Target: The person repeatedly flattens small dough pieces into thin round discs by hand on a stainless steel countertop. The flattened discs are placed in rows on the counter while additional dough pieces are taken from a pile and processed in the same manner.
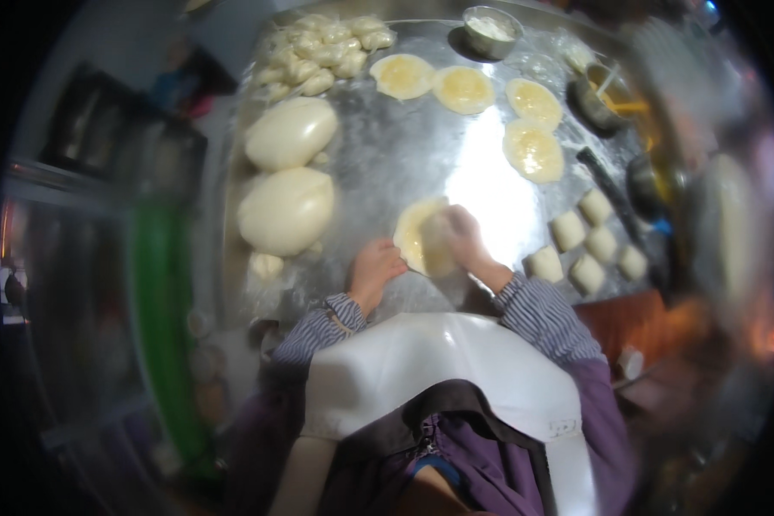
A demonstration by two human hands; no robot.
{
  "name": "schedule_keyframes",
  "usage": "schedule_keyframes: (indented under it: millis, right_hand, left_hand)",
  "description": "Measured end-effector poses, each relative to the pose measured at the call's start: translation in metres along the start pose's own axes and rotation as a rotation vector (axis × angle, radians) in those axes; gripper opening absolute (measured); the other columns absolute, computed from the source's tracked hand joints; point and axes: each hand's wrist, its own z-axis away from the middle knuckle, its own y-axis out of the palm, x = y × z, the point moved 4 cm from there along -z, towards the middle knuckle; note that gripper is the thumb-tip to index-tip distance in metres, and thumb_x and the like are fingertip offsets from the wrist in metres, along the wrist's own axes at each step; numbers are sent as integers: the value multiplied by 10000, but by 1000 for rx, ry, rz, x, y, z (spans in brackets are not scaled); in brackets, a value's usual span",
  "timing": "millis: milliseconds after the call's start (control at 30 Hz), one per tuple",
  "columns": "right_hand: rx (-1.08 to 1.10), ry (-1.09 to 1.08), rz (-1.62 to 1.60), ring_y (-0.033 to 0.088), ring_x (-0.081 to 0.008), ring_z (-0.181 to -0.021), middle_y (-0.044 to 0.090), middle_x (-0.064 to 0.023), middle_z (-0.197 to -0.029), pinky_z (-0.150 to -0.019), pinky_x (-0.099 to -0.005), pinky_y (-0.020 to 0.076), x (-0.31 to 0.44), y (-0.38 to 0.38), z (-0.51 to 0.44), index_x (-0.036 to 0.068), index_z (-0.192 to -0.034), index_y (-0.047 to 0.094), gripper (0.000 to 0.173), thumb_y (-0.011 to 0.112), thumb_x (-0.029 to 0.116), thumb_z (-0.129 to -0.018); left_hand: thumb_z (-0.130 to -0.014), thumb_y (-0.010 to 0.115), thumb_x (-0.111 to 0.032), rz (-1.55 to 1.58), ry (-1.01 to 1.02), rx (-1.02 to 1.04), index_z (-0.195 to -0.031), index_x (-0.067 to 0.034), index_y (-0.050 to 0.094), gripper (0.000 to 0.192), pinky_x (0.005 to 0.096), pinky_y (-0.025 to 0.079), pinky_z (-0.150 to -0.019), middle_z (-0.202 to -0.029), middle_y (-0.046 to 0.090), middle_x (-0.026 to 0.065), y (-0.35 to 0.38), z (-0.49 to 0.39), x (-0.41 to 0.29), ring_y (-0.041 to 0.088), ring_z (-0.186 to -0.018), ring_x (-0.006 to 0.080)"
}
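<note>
A flattened dough round [419, 226] with a glossy yellowish coating lies on the metal worktop [374, 168] before me. My left hand [377, 267] pinches its lower left edge between closed fingers. At its right side is my right hand [464, 235], fingers curled in at the dough; slight blur hides whether they grip it. Two more coated rounds, touching at their edges, lie at the top middle [402, 76] [464, 90], and another touching pair is further right [534, 103] [533, 151].
Two large dough lumps [291, 132] [287, 211] sit left, below plastic-covered dough pieces [326, 48]. Several small dough pieces [567, 231] lie right, beside a dark bar-like tool [609, 187]. A metal bowl of white powder [491, 29] and a metal pot [600, 103] stand toward the back.
</note>
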Motion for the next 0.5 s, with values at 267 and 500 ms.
schedule_keyframes:
  millis: [267,500]
  right_hand:
    - [38,252,-108,622,-246,-806,624,-143,-871,-720,-372,501,3,8,-8,6,-1020,564,218,548,199,-921]
    - [-63,263,-242,625,-194,-729,623,-126,-949,-624,-290,523,-24,-46,68,-8,-981,609,136,605,72,-871]
  left_hand:
    - [-840,572,-27,-40,20,-104,-1142,39,496,318,296,553,-684,-962,588,89,0,-5,-2,604,-787,172]
    - [-813,580,-11,-35,189,-131,-1095,-13,537,285,302,526,-691,-997,573,92,-15,1,-7,591,-865,198]
